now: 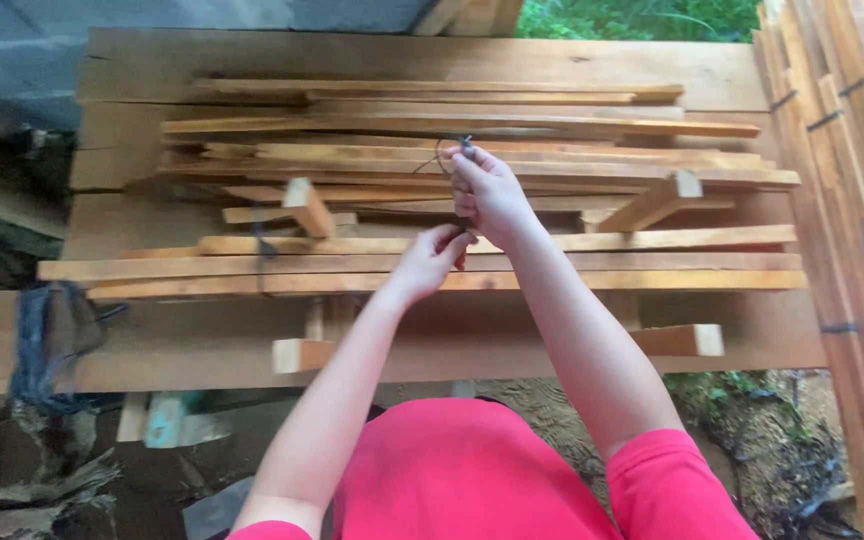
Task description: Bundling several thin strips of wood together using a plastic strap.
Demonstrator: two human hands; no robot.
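While your two bare hands meet over the heap of thin pale-brown wooden slats, your right hand is raised a little higher and farther from you, its fingers curled narrow and pinched on a short dark strand of cord or wire. The strand's end pokes up just above those fingertips, and a thin loop of it trails off to their left, hanging just over the slats. Your left hand sits just below and nearer to you, its fingers bent in close together toward the heel of the right hand; whether they grip the lower part of the strand you cannot tell, because the fingers hide it. The two hands are nearly touching. Directly beneath your fingers the long slats run crosswise, left to right, stacked loosely on a broad table of rough wooden planks. Just to the left of your left fingers a short square wooden block lies tilted on the heap, and to the right of your right fingers another short wooden offcut lies at an angle. Well away to the right of both hands stand bundles of slats bound with dark ties. Far to the left of your fingers a tangle of dark blue-black cord hangs at the table's edge.
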